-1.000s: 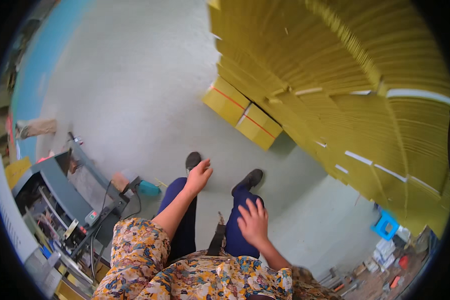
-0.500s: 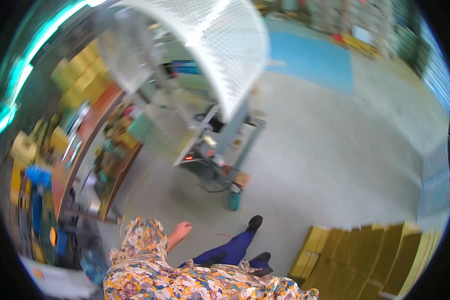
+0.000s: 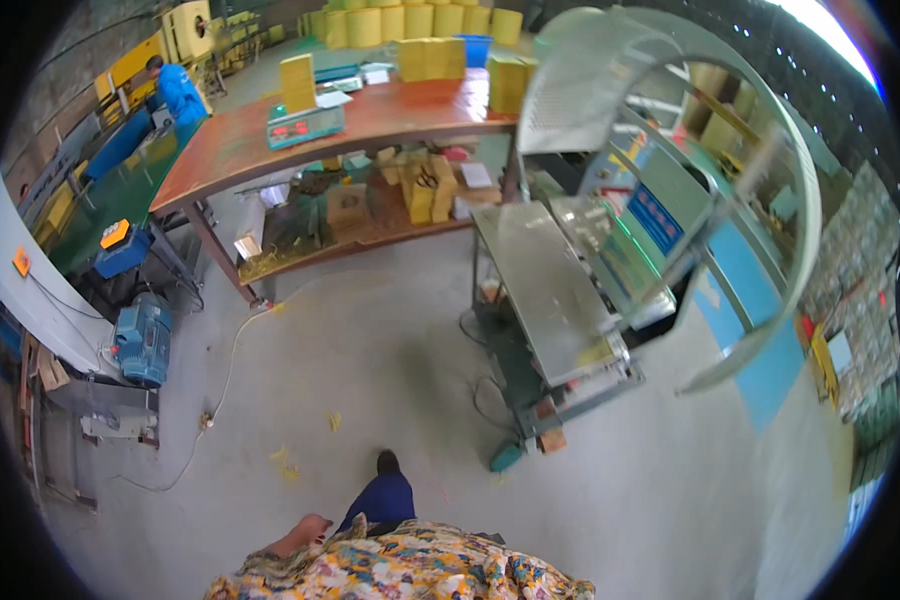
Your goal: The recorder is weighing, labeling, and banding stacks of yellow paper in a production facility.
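Beside my patterned clothing (image 3: 400,565), at the lower edge, hangs my left hand (image 3: 310,530). Its fingers look loosely curled in, and no object shows in them. Nothing within reach is touched by it; bare floor lies around it. My right hand is out of view. One dark shoe (image 3: 388,462) and a blue trouser leg (image 3: 383,500) show in front of me. Ahead stands a long table with a reddish top (image 3: 400,112), bearing yellow stacks (image 3: 431,60) and a digital scale (image 3: 305,126).
Right of centre is a metal machine table (image 3: 545,285) under a curved perforated guard (image 3: 805,230). A cable (image 3: 232,365) runs along the floor at left, near a blue motor (image 3: 142,340). A person in blue (image 3: 178,95) is at the far left beside a green conveyor (image 3: 120,195).
My view has swung left: the reddish table now lies ahead and the guarded machine has shifted right. The cardboard stack at lower right has left the picture. My left hand stays low.
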`<state>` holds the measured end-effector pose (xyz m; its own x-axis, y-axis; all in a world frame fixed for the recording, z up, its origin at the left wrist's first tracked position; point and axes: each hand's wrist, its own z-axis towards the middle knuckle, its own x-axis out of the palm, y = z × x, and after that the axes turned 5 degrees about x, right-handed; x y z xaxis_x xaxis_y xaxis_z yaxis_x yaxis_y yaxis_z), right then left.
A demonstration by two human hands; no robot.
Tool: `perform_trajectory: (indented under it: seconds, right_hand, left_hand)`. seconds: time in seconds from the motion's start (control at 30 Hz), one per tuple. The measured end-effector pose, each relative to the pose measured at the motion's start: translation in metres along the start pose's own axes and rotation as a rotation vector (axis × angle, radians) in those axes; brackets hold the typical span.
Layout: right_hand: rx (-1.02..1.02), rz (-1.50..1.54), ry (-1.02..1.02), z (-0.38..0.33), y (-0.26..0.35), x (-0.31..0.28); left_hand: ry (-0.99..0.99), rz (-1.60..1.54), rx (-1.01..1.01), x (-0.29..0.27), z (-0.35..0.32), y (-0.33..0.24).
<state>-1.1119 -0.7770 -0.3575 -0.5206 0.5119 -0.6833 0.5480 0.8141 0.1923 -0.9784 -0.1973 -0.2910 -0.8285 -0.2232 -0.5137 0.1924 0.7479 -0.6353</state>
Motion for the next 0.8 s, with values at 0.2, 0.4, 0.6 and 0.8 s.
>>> perform_trajectory:
  seconds: [0.2, 0.4, 0.6, 0.8]
  right_hand:
    - [-0.422, -0.087, -0.178, 0.1, 0.135, -0.027]
    - [-0.022, 0.993, 0.237, 0.161, 0.341, -0.19]
    - [-0.138, 0.913, 0.323, 0.24, 0.457, -0.29]
    - [-0.226, 0.761, 0.376, 0.33, 0.543, -0.391]
  left_hand:
    - [-0.515, -0.351, -0.37, -0.168, 0.105, 0.028]
    - [-0.775, -0.22, -0.086, -0.401, 0.187, -0.022]
    - [-0.737, -0.472, 0.134, -0.569, 0.235, -0.109]
    - [-0.944, -0.178, 0.215, -0.73, 0.277, -0.149]
